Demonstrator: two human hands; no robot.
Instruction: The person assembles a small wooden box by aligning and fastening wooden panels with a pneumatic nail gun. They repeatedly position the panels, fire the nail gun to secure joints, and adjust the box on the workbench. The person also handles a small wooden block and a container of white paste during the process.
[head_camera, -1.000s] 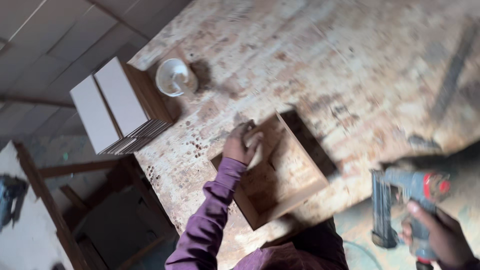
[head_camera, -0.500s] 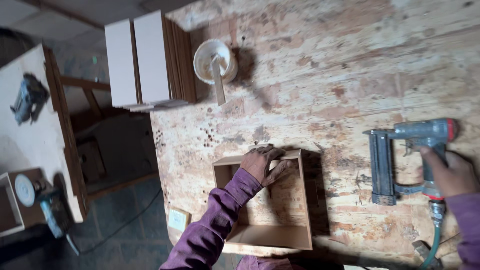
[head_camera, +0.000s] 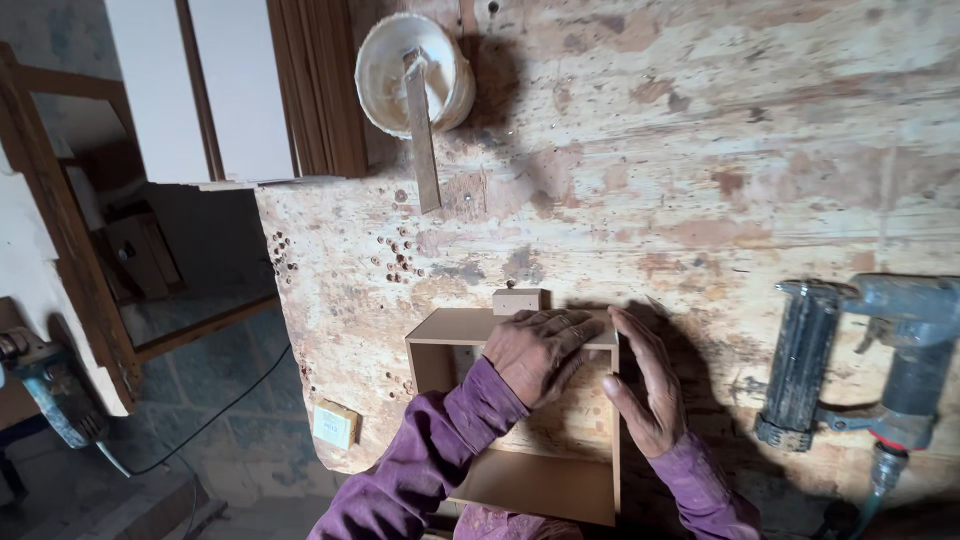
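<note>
My right hand (head_camera: 645, 385) has left the nailer (head_camera: 860, 360); both hands, left hand (head_camera: 540, 350) included, lie flat on the box (head_camera: 530, 480), bare counter (head_camera: 700, 150) beyond.

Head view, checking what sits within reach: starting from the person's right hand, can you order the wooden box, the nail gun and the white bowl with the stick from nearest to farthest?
From the right hand:
1. Wooden box, touched by the hand along its right side.
2. Nail gun, lying on the bench to the right.
3. White bowl with the stick, up at the bench's far edge, to the left.
</note>
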